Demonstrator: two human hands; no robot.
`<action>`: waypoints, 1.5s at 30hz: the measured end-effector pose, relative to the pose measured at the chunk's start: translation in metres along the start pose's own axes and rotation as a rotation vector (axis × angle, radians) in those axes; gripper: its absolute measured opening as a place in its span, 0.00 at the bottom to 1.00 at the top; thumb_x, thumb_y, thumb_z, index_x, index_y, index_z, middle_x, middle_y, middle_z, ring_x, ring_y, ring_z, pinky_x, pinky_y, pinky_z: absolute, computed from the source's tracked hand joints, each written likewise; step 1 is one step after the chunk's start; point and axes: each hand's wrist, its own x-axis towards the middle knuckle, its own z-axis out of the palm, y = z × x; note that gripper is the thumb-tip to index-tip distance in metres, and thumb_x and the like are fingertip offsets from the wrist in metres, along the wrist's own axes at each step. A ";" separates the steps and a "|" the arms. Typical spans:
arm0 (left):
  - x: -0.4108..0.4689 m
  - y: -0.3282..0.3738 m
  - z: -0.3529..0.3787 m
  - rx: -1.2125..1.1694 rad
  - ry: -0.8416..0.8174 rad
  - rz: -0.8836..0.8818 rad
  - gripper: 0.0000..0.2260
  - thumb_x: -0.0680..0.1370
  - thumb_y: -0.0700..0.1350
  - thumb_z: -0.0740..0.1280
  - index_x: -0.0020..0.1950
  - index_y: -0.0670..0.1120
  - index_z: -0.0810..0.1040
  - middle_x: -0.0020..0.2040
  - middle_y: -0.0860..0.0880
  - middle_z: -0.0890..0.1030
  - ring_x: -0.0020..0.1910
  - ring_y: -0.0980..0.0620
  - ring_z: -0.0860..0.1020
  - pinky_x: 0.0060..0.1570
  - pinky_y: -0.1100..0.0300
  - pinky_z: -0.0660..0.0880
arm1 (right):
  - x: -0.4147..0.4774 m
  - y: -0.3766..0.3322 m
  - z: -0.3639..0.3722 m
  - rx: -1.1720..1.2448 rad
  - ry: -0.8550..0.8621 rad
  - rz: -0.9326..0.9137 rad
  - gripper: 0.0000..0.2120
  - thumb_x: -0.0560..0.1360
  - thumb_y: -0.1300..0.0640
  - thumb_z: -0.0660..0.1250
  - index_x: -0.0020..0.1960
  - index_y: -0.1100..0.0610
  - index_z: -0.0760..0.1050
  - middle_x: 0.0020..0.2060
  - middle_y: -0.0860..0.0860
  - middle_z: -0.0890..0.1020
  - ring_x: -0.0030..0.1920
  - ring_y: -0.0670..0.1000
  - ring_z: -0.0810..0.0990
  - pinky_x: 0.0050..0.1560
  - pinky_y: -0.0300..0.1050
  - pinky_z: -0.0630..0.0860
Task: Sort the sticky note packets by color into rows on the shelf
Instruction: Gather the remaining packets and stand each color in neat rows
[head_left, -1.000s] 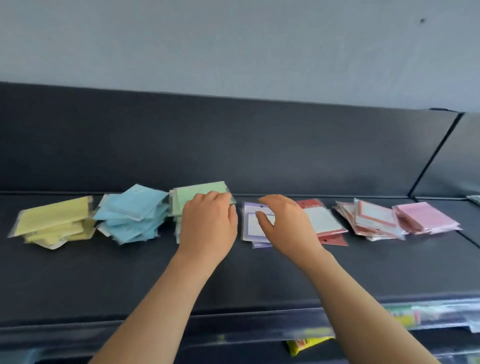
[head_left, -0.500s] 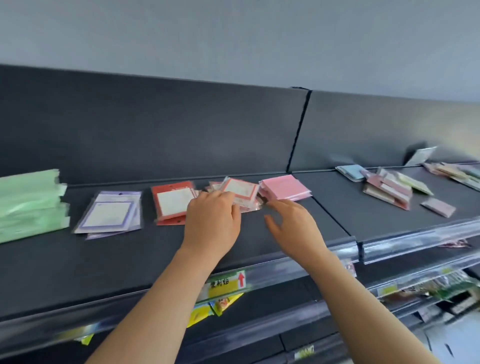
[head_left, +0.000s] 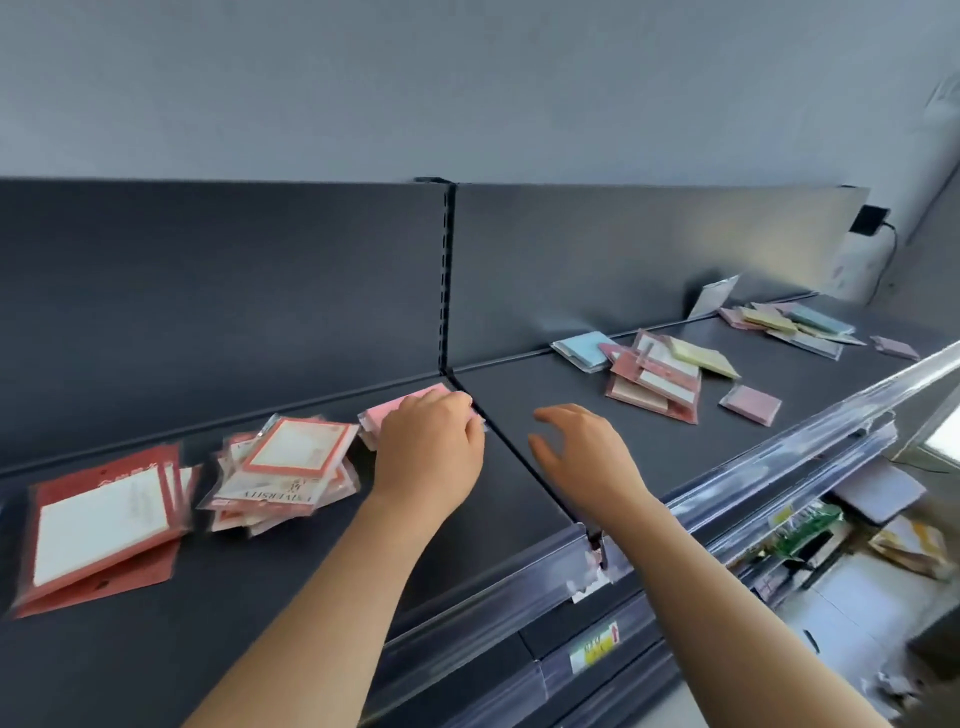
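Note:
My left hand (head_left: 431, 447) lies on the pink packet stack (head_left: 395, 408) near the shelf divider, its fingers curled over the stack's right edge. Right of the divider, my right hand (head_left: 576, 452) hovers over bare shelf with fingers spread and relaxed, holding nothing. Left of the pink stack lie a salmon-framed pile (head_left: 291, 457) and red packets (head_left: 98, 525). On the right shelf section sits a mixed heap (head_left: 654, 384) with a blue packet (head_left: 579, 351), a yellow packet (head_left: 701, 356) and a lone pink packet (head_left: 750, 404).
Another mixed pile (head_left: 789, 322) lies at the far right of the dark shelf (head_left: 649, 447). A clear price rail (head_left: 779, 457) runs along the front edge. The lower shelves hold other goods (head_left: 800, 525). The back panel rises behind everything.
The view swung right, past the yellow, blue, green and purple stacks. My left hand went from the green stack to the salmon pile, then the pink stack. My right hand crossed the divider.

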 end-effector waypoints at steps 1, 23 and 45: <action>0.009 0.006 0.006 -0.014 -0.022 0.004 0.11 0.81 0.46 0.57 0.53 0.45 0.78 0.51 0.49 0.80 0.49 0.47 0.74 0.46 0.56 0.67 | 0.006 0.008 -0.003 -0.005 0.002 0.012 0.18 0.79 0.53 0.62 0.68 0.56 0.73 0.65 0.51 0.76 0.64 0.54 0.74 0.65 0.45 0.66; 0.135 0.159 0.174 -0.341 -0.303 -0.296 0.18 0.80 0.49 0.60 0.67 0.41 0.69 0.50 0.45 0.82 0.53 0.46 0.77 0.53 0.51 0.76 | 0.115 0.258 -0.034 0.088 -0.036 0.190 0.11 0.81 0.57 0.55 0.52 0.61 0.74 0.56 0.55 0.76 0.57 0.58 0.74 0.53 0.47 0.69; 0.120 0.150 0.155 -1.014 -0.050 -0.789 0.06 0.79 0.41 0.64 0.53 0.44 0.67 0.53 0.41 0.80 0.46 0.45 0.83 0.36 0.51 0.82 | 0.128 0.232 -0.026 0.133 -0.187 -0.095 0.31 0.75 0.40 0.64 0.73 0.52 0.62 0.72 0.52 0.67 0.71 0.56 0.63 0.73 0.54 0.55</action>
